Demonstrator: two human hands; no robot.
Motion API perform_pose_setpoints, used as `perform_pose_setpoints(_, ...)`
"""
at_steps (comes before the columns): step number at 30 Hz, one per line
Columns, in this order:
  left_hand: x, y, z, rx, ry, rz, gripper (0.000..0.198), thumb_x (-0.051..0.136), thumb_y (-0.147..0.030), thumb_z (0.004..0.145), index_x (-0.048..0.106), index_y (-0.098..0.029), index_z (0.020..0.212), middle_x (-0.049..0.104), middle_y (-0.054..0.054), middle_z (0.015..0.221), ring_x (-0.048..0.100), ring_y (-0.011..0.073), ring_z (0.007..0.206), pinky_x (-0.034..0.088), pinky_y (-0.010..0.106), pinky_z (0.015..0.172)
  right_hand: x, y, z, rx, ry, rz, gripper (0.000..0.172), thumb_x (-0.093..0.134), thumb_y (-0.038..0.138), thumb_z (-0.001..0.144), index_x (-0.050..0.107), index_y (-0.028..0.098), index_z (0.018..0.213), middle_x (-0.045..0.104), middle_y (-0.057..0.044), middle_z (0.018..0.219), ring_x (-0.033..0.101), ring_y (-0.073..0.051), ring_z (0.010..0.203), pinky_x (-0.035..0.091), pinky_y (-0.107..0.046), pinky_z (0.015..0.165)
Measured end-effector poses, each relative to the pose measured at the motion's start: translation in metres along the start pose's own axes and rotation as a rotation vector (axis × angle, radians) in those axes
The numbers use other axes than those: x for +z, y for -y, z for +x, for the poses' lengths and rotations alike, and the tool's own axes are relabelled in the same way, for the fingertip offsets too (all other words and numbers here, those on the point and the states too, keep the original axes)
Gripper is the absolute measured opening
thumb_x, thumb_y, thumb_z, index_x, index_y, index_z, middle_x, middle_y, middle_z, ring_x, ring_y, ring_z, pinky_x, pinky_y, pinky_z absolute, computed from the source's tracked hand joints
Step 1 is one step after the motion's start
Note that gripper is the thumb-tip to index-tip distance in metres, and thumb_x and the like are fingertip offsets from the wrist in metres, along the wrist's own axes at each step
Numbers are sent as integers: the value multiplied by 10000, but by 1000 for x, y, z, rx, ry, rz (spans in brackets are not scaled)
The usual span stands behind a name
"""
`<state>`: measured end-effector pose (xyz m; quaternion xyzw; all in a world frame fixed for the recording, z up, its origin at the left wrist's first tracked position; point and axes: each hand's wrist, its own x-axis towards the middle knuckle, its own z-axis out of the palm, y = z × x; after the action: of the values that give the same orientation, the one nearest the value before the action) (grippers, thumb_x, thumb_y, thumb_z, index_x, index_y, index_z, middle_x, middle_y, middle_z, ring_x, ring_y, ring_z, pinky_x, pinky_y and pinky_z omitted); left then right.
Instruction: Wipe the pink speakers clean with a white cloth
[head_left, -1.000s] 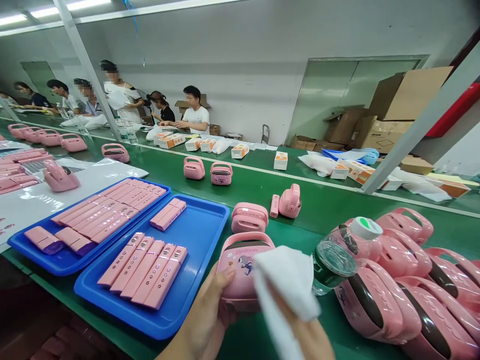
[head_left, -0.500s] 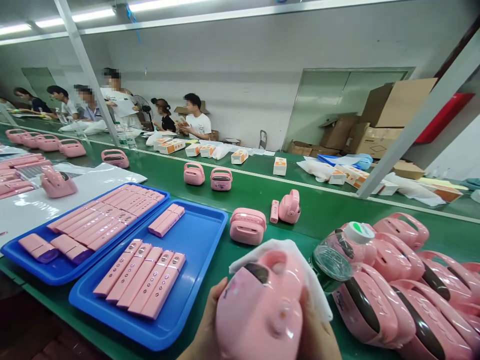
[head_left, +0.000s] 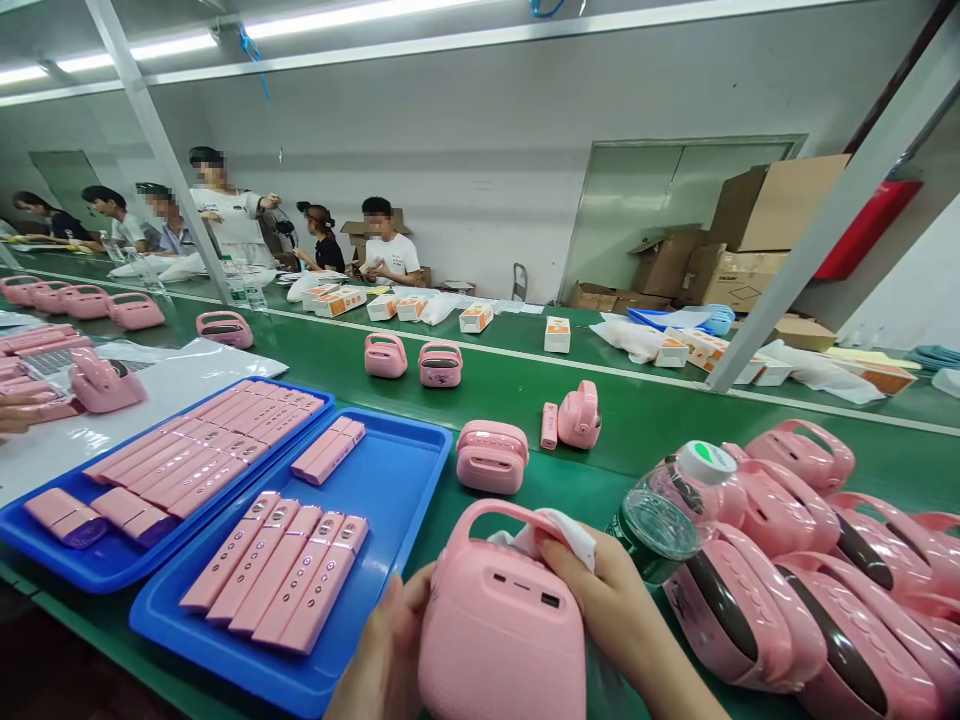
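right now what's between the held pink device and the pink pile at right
In the head view: the right hand with its white cloth, then the bottle.

Rounded pink plastic handled case [head_left: 502, 645]: plain face, dark slots [head_left: 549, 600] | crumpled white cloth [head_left: 576, 540]: plain | rectangular blue plastic tray [head_left: 401, 470]: solid | long green tabletop [head_left: 322, 362]: thin white stripe [head_left: 510, 355]

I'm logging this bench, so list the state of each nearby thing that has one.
Pink device: held, handle uppermost, ports toward the camera
White cloth: bunched in the right hand
Left hand: holding the device's side
Left blue tray: mostly covered with pink sticks
Right blue tray: partly bare
Bottle: capped
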<state>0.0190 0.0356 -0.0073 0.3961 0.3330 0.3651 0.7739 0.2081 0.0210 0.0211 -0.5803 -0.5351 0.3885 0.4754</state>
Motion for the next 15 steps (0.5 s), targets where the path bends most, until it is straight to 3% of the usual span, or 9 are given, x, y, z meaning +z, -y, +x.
perform_pose_setpoints(4,4,-8,-9,130,33,183,838,819,-360,492,465,-223,1239,598,82,1196,523,325,1125,430,390,933,1,-3,0,-27,2,-89,329,479,452,840,578,170,702,560,2,674,463,-156,653,350,-265,609)
perform_pose_setpoints(6,8,-10,-11,165,57,202,852,813,-341,491,436,-213,1244,594,96,1199,545,321,1100,442,393,912,-1,-4,-4,-13,31,16,309,521,461,833,637,174,829,627,-14,769,529,-174,722,416,-276,682)
perform_pose_setpoints(9,11,-8,-9,166,72,156,840,793,-404,523,419,-185,1244,586,129,1204,542,334,1106,447,403,909,-5,-12,-9,22,40,255,375,507,481,860,609,242,1131,644,-30,1107,576,-198,1029,429,-316,940)
perform_pose_setpoints(11,10,-4,-6,182,4,180,852,791,-419,519,413,-184,1245,568,133,1230,527,344,1126,435,410,935,-1,-23,-11,-135,-25,174,385,412,438,919,520,281,1253,552,-31,1265,504,-194,1168,404,-336,990)
perform_pose_setpoints(15,4,2,2,227,-174,364,846,776,-413,514,421,-256,1266,523,79,1309,392,353,1265,345,444,1050,33,-40,-12,-635,-56,-257,294,467,346,911,578,318,1182,598,-17,1189,514,-221,1138,418,-360,978)
